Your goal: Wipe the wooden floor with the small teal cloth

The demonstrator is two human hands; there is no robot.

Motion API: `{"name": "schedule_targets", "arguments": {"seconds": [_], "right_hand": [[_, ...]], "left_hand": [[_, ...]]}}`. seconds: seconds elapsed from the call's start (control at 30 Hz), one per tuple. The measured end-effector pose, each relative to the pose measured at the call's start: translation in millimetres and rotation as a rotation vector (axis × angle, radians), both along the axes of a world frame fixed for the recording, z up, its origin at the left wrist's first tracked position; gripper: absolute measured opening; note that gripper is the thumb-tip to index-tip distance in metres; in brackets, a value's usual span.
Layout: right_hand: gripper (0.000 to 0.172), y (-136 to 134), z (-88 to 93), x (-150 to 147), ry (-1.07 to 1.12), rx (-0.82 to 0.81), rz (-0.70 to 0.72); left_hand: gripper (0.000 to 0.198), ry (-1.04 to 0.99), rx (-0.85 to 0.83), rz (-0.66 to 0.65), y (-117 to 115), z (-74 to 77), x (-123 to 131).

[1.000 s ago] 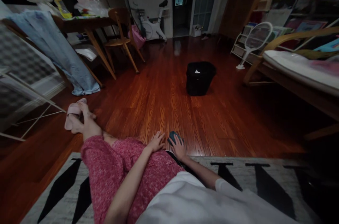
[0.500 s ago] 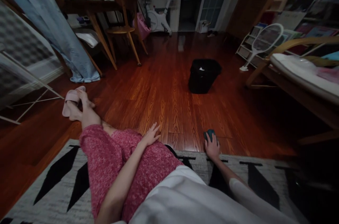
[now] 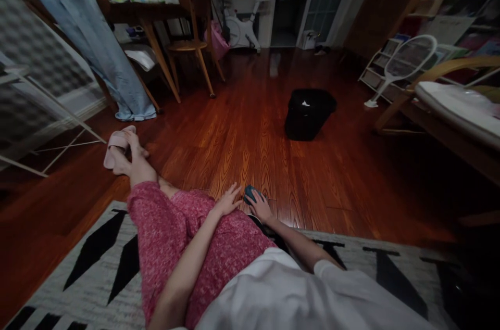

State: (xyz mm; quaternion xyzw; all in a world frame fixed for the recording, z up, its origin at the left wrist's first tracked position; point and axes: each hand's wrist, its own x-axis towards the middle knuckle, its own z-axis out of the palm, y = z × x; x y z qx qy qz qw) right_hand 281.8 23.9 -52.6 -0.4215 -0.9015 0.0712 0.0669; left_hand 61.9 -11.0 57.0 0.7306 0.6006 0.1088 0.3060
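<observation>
My right hand (image 3: 261,208) has its fingers around a small, rounded, dark teal object (image 3: 250,194), just past the rug's edge by my thigh. Its exact kind does not show. Close beside it on the left, my left hand (image 3: 228,200) rests on the pink patterned trousers (image 3: 167,236) with fingers stretched out and nothing in them. Its fingertips come near the teal object; whether they touch it I cannot tell. Part of a dark round-edged item (image 3: 255,220) peeks out between my thigh and my right wrist, mostly hidden.
A black bin (image 3: 310,116) stands on the wooden floor (image 3: 234,137) ahead. Under me lies a grey rug (image 3: 89,278) with black shapes. Jeans (image 3: 94,49) hang over a chair at left, near a table and another chair (image 3: 195,33). A white racket (image 3: 410,59) leans at right.
My right hand has swept left with the teal object, from the floor at the right to beside my left hand. My left hand stays on the thigh. The view has shifted slightly left.
</observation>
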Motion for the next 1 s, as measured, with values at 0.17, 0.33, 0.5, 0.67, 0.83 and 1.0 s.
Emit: {"name": "schedule_targets", "arguments": {"seconds": [0.17,0.33,0.5,0.67,0.83,1.0], "right_hand": [[0.052,51,14.4,46,-0.034,0.028,-0.124],[0.056,59,5.3,162,-0.087,0.064,-0.582],[0.058,13,-8.9,240,-0.014,0.041,-0.920],[0.062,-29,-17.3,207,0.107,0.060,-1.063],[0.059,-42,-10.8,113,0.042,-0.020,-0.740],[0.055,-33,-4.6,28,0.023,-0.042,-0.323]], "left_hand": [[0.070,0.010,-0.008,0.012,0,-3.0,-1],[0.069,0.017,-0.018,0.007,0,0.1,-1],[0.069,0.011,-0.035,-0.001,0,6.4,1],[0.069,-0.008,-0.025,-0.005,0,7.0,0],[0.070,-0.003,-0.037,0.001,0,5.3,-2],[0.071,0.002,-0.030,0.004,1,2.6,-2]]}}
